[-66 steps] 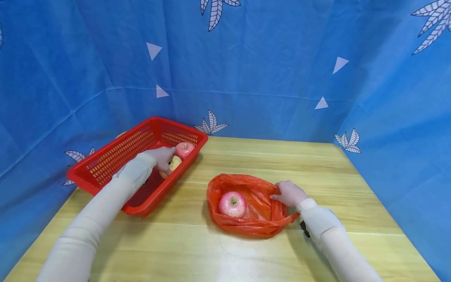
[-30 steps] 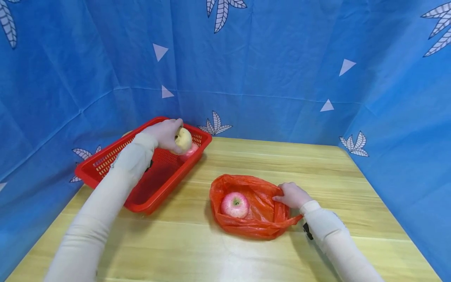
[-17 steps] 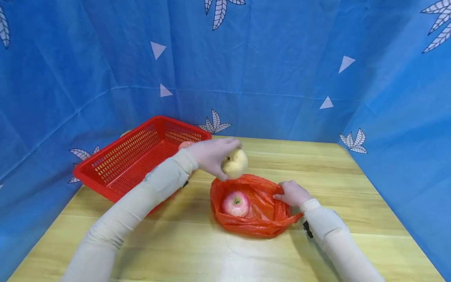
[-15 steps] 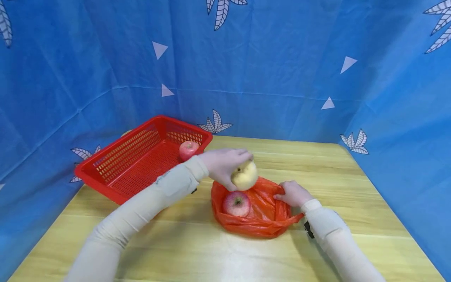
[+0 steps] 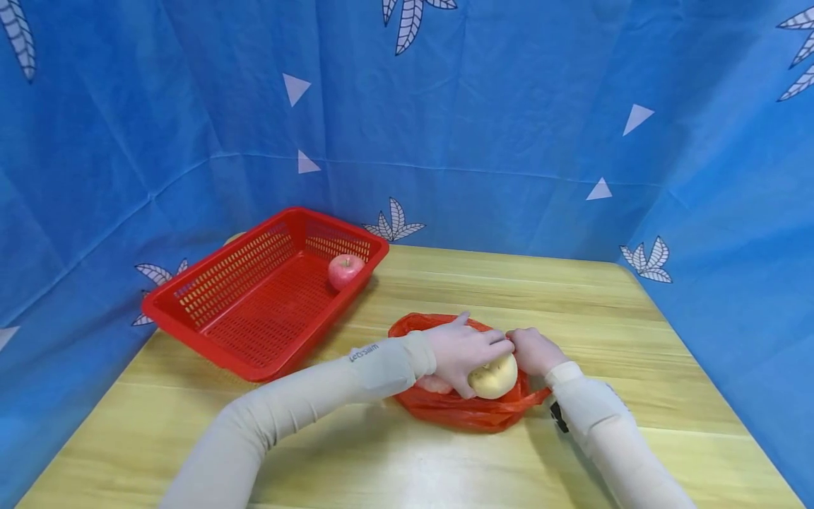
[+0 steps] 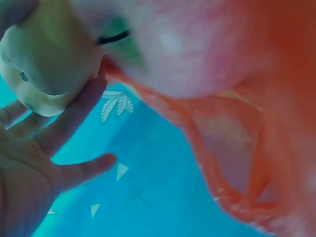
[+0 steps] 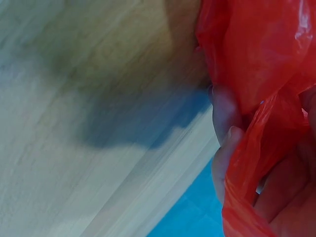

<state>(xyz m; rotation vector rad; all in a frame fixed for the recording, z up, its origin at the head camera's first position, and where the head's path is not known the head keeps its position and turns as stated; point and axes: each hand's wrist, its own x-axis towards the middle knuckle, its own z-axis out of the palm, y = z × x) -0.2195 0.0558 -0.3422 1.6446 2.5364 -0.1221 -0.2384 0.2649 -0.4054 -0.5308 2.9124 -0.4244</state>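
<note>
In the head view, my left hand [image 5: 459, 350] holds a pale yellow apple [image 5: 494, 378] low in the mouth of a red plastic bag [image 5: 486, 417]. The left wrist view shows fingers against the yellow apple [image 6: 54, 59], one finger stretched away from it. A pink-red apple [image 5: 434, 384] inside the bag is mostly hidden under that hand; it appears large and close in the left wrist view, the red apple [image 6: 197, 44] with its dark stem. My right hand [image 5: 534, 351] grips the bag's right edge, with the red plastic [image 7: 261, 64] between thumb and fingers.
A red slotted basket [image 5: 210, 339] stands at the left, with one red apple [image 5: 345, 271] at its right side. Something yellowish [image 5: 235, 236] peeks out behind its back rim. Blue cloth [image 5: 509, 106] walls the wooden table [image 5: 540, 283] at the back and sides.
My left hand has lifted the yellow apple from the basket and carried it right and down into the bag's mouth. The right hand has stayed on the bag's edge.
</note>
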